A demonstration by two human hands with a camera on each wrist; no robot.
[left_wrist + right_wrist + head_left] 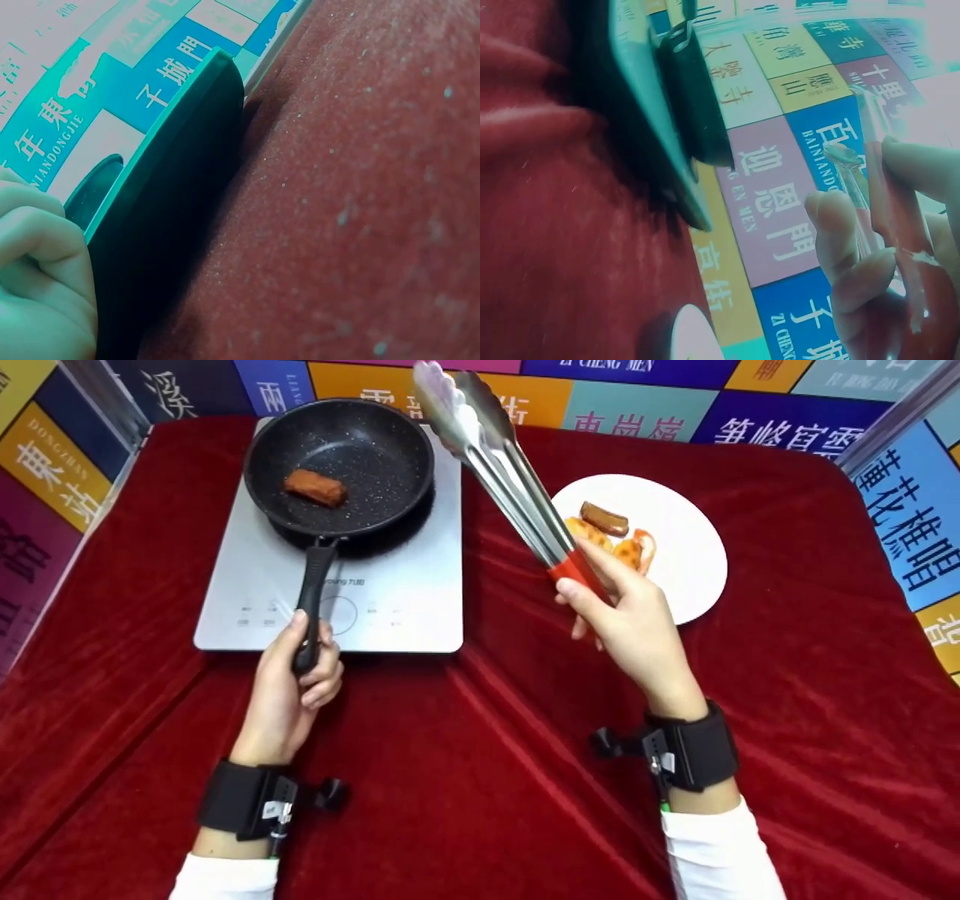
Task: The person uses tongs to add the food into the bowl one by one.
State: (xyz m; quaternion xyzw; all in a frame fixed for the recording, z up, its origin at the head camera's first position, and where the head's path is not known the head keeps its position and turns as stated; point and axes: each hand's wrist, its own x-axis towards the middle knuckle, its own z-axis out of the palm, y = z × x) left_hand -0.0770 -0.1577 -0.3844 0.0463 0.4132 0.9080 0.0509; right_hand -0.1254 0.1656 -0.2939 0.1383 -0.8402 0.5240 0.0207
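Observation:
In the head view my left hand (pixel 289 682) grips the black handle of a frying pan (pixel 375 450) on the left. A reddish-brown piece of sausage (pixel 315 487) lies inside the pan. My right hand (pixel 626 611) holds metal tongs (pixel 517 487) by their red grips, raised with the scalloped ends up and apart, nothing between them. Beyond that hand, a white plate (pixel 686 540) carries another brown sausage piece (pixel 604 519) and some orange-yellow food, partly hidden by the hand. The right wrist view shows fingers (pixel 855 292) wrapped around the tongs' red grips (pixel 900 202).
A silver induction cooker (pixel 405 615) sits under the pan, on a red velvet cloth (pixel 465 780). Panels with coloured squares and Chinese lettering (pixel 637 405) stand along the back and both sides. Black camera bands (pixel 701 746) circle both wrists.

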